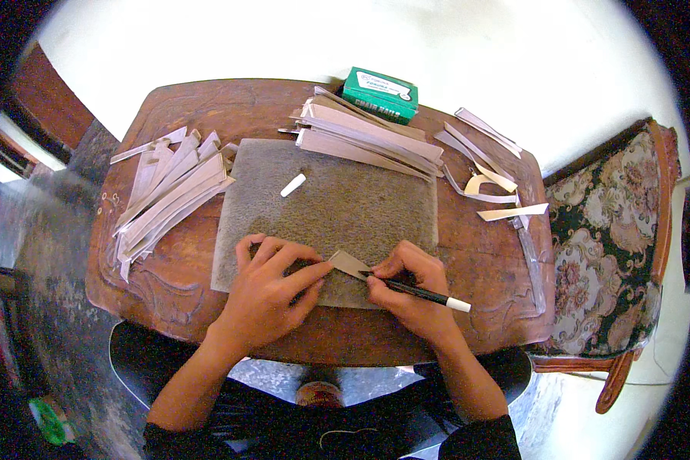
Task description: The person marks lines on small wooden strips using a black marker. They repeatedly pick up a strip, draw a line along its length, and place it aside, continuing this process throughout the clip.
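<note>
A short grey-brown strip (pixel 349 264) lies at a slant over the near part of a grey rectangular board (pixel 345 199). My left hand (pixel 274 280) rests on the board with bent fingers, its index fingertip pressing the strip's left end; the thumb is partly hidden. In my right hand (pixel 412 287) is a black marker (pixel 418 291) with a white back end, its tip meeting the strip. The right thumb and fingers close around the marker close to its tip. A white pen cap (pixel 293 185) lies loose on the board, beyond my left hand.
Bundled pale strips (pixel 172 195) cover the table's left side, and a second stack (pixel 364 138) crosses the board's far edge. Behind it stands a green box (pixel 379 93). Curved offcuts (pixel 487 180) lie at the right. A floral-upholstered chair (pixel 606 245) adjoins the carved wooden table (pixel 184 287).
</note>
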A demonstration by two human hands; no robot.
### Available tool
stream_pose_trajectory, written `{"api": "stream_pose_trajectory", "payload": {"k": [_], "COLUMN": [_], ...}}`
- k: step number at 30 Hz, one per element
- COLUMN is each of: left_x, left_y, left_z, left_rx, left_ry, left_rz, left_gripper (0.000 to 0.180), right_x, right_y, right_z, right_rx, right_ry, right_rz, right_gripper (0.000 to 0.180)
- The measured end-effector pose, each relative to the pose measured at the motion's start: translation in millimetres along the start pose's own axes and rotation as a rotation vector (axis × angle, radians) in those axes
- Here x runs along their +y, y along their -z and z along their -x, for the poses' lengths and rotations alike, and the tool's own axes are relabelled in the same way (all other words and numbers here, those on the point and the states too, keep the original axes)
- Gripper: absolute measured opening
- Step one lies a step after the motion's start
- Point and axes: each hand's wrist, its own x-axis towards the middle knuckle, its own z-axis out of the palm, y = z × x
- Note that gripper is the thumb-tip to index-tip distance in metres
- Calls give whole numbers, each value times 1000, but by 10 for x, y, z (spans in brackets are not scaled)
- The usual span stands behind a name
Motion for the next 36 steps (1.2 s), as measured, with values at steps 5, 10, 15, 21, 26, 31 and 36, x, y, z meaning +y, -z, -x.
{"api": "stream_pose_trajectory", "payload": {"k": [5,10,15,21,26,31,36], "left_x": [-9,-7,-14,-28,-7,-24,71], "left_y": [-11,-15,-19,-47,-62,-65,-33], "left_z": [10,8,4,23,14,24,25], "left_rx": [-3,-2,3,-1,17,10,-15], "left_ry": [0,-2,-12,-11,-13,-32,-27], "left_rz": [-11,-9,-9,-52,-55,-71,-144], "left_gripper": [29,29,29,37,39,40,39], "right_x": [2,12,28,7,-37,-52,-150], "right_y": [-14,-12,-15,41,48,47,141], "right_z": [4,10,14,43,66,71,82], "right_rx": [0,5,12,26,56,113,147], "right_ry": [-25,-23,-10,-94,-109,-83,-57], "right_rz": [-32,-22,-33,-84,-189,-205,-175], "right_gripper": [21,21,22,22,21,20,20]}}
